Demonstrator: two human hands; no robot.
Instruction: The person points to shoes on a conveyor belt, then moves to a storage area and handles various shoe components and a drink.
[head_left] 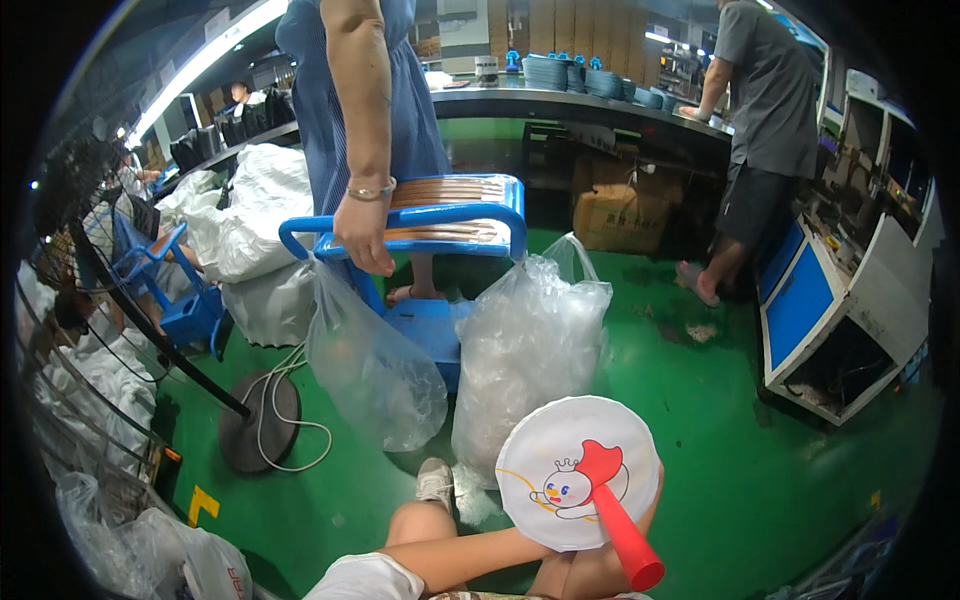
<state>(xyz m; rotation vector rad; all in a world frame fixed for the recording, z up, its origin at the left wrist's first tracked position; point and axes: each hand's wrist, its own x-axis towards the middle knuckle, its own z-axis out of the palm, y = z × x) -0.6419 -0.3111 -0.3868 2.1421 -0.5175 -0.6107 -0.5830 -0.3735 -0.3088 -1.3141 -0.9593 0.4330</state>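
Observation:
A round white hand fan (pixel 540 510) with a snowman cartoon and a red handle (pixel 627 540) lies at the lower middle, its handle pointing to the lower right. From the lower left, my left forearm (pixel 470 560) crosses over to the fan and passes behind its disc. My left hand is hidden there, so its fingers and any grip do not show. No part of my right hand can be made out. Skin shows along the fan's right edge, but whether it is arm or leg is unclear. The visible stretch of handle has no fingers around it.
Ahead, a person in a blue dress (pixel 410 130) rests a hand on a blue metal frame (pixel 405 222). Beside it are clear plastic bags (pixel 530 340). White sacks (pixel 265 210) and a pedestal fan's base (pixel 258 422) stand left. Another person (pixel 770 100) works at the far bench (pixel 480 98).

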